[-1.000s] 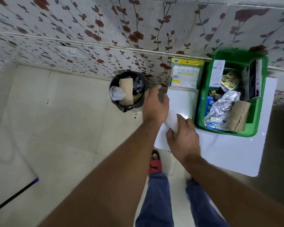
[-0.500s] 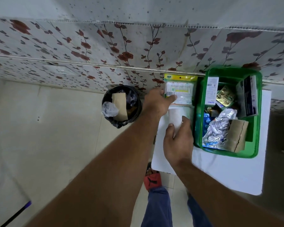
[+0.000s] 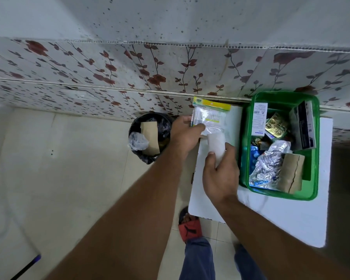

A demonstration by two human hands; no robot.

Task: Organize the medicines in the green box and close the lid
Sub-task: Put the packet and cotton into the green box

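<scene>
Lifted off the back of the white table [image 3: 291, 225] since half a second ago: clear packet with yellow header [image 3: 210, 116], now raised in the left hand [image 3: 185, 132] above the table's back left corner, against the floral wall. Right hand [image 3: 220, 176] shifted only slightly, near the left edge.

Green box [image 3: 313, 158]: open-topped, translucent green plastic, set at the back right of the table, near the wall. Crammed inside: white carton [image 3: 259, 119] upright against the left wall, gold blister strip [image 3: 276, 125] in the middle, dark carton [image 3: 303, 126] leaning at the right wall, crumpled silver foil strips [image 3: 271, 164] over blue packs, brown cardboard piece [image 3: 290, 172] at the front right. No lid visible on it.

Left hand: thumb [image 3: 198, 127] across the packet's front, other fingers hidden behind it, pinching its lower left part. Packet tilted, with thin white sticks visible through the clear film.

Right hand: fingers curled around a white cylindrical roll [image 3: 216, 144], thumb pressed on its near side, upper end of the roll sticking out just below the packet; whether the two touch, impossible to tell.

On the floor left of the table: black bin [image 3: 150, 136] with cardboard and plastic inside. Below the table's front edge: red sandal [image 3: 190, 227] and blue trouser legs.
</scene>
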